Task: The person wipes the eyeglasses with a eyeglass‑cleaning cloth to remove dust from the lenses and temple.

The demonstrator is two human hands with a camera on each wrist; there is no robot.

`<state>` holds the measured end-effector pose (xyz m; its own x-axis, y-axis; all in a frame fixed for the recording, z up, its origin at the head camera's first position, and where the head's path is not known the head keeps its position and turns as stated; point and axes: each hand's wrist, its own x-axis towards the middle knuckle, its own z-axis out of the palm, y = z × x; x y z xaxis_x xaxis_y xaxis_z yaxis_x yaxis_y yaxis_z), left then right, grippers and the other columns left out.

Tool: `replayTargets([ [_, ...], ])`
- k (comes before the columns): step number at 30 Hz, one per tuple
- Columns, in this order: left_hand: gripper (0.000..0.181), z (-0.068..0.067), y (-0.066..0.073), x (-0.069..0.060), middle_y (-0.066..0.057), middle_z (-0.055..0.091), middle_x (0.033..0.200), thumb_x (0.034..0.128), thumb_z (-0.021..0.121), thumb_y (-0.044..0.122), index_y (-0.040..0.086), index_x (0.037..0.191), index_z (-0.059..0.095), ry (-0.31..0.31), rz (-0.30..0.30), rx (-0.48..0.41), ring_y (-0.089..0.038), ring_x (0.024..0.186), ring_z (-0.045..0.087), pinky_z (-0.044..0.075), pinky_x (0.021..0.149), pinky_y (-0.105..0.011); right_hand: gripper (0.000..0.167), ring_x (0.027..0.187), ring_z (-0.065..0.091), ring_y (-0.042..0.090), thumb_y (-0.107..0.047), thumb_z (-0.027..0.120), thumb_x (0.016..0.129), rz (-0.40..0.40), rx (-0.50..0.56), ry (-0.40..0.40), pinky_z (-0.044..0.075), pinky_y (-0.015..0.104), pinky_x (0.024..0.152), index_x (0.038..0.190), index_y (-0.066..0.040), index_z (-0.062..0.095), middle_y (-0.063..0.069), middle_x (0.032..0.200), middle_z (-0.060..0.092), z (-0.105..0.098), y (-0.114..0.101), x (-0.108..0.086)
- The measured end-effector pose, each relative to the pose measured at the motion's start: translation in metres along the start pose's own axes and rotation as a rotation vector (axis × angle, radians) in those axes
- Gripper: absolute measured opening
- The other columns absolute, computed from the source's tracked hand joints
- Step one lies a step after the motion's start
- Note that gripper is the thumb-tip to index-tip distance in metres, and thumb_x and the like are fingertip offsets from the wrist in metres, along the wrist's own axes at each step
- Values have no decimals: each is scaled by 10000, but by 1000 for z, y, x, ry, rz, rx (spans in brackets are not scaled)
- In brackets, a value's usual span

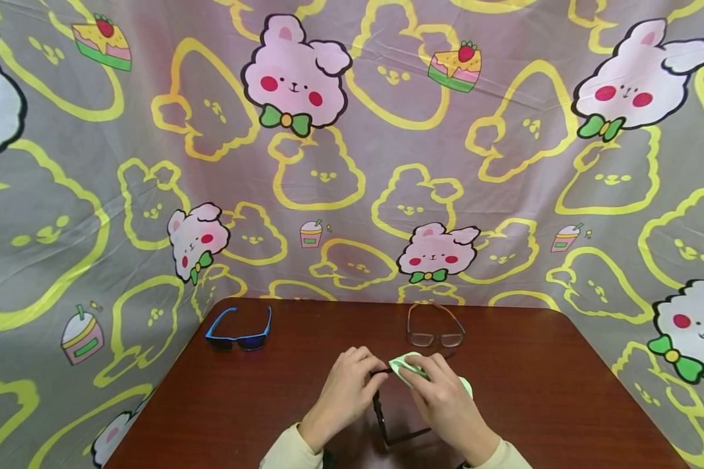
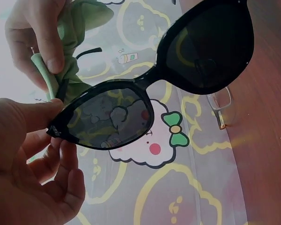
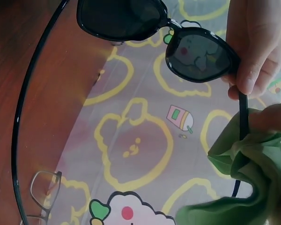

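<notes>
Black sunglasses (image 2: 150, 82) with dark lenses are held up above the table. My left hand (image 1: 346, 391) pinches their frame at the outer corner, by the hinge of one temple arm. My right hand (image 1: 448, 404) grips a light green cloth (image 3: 243, 173), folded around that same temple arm (image 3: 244, 112); the arm's tip sticks out beyond the cloth. The other temple arm (image 3: 18, 122) extends free, held by neither hand. In the right wrist view, the left thumb and fingers sit close to the cloth.
Blue-framed sunglasses (image 1: 237, 342) lie at the table's back left. Clear-lens glasses (image 1: 436, 339) with orange-brown arms rest at the back, right of the middle. A patterned curtain (image 1: 352, 163) stands behind the brown table (image 1: 211, 417) and along its sides.
</notes>
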<state>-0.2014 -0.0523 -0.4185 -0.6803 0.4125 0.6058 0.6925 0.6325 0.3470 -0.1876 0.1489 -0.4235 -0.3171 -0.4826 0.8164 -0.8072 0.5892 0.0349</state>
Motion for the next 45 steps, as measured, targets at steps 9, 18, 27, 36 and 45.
replayTargets([
  [9,46,-2,0,1,117,549,819,853,708,204,162,841,691,-9,2,14,-56,747,467,406,706,-260,370,849,477,155,-255,407,1003,40,56,-74,388,193,643,1134,-28,668,111,1178,564,1,-2,-3],
  [18,59,-5,3,4,112,554,829,875,682,213,158,862,700,-51,4,19,-75,774,490,406,709,-258,340,905,582,227,-216,430,995,13,65,-9,501,296,685,1017,-19,706,129,1082,593,1,-1,0],
  [27,50,-6,7,6,117,557,828,876,678,212,170,857,698,-54,34,27,-73,780,496,405,705,-242,362,833,558,204,-277,404,1012,36,19,36,474,276,680,1027,-45,681,57,986,606,4,-4,4],
  [36,48,-5,12,4,117,557,825,866,687,205,163,865,709,-65,26,-10,-61,771,484,408,714,-232,362,682,455,180,-234,376,1021,5,-110,36,385,281,599,881,-86,675,18,862,585,5,-1,7],
  [45,53,-3,12,4,125,553,820,867,686,221,173,858,707,-64,44,-16,-48,756,474,377,691,-195,342,713,449,179,-194,364,1023,4,-144,-15,348,276,572,860,-109,652,-8,864,582,1,0,8],
])
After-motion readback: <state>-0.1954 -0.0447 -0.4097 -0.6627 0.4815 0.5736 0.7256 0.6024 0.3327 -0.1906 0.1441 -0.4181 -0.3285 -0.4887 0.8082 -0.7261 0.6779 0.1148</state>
